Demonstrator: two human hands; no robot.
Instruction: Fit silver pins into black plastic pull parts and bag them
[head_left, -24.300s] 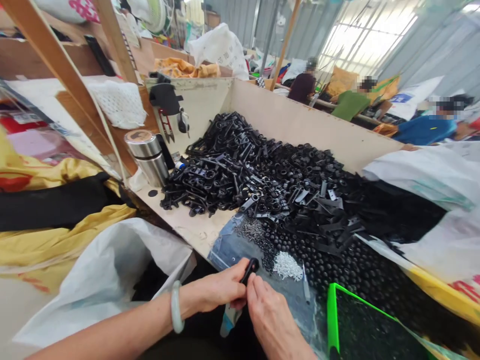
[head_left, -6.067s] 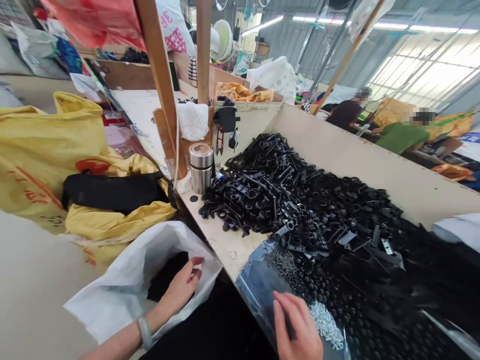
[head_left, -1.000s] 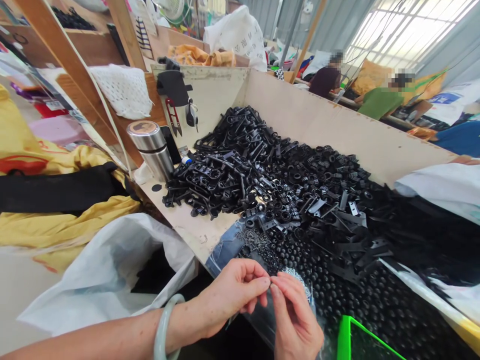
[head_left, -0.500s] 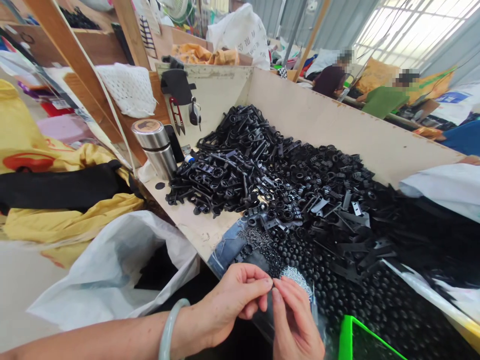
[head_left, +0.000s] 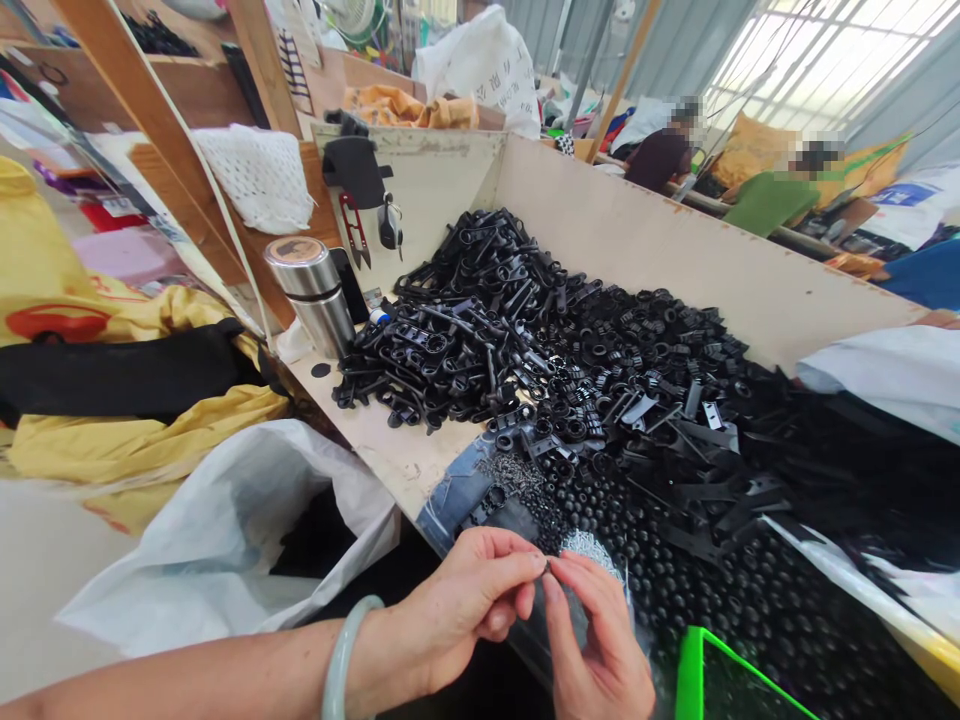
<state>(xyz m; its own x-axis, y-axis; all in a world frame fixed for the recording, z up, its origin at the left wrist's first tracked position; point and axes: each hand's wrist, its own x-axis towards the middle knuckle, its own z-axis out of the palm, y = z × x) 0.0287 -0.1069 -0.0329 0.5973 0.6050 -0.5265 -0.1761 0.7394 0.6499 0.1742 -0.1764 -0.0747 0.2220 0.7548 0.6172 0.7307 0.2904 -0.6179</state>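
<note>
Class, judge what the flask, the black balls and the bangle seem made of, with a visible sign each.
Flask: probably steel; silvery, with bright reflections. Black balls: likely glossy plastic, from small highlights. Bangle: smooth, pale green, softly shiny; perhaps jade, though glass is possible.

You wear a pale green bangle point(head_left: 343, 655) on your left wrist point(head_left: 390, 650): a smooth, rounded, glossy ring, jade-like, all one milky tone along the part in view. Past the bangle towards the elbow, your left forearm point(head_left: 187, 680) is bare as far as it shows. On the finger side of the bangle, your left hand point(head_left: 442, 610) is ungloved. Farther out from the bangle, your right hand point(head_left: 600, 640) is ungloved too.
</note>
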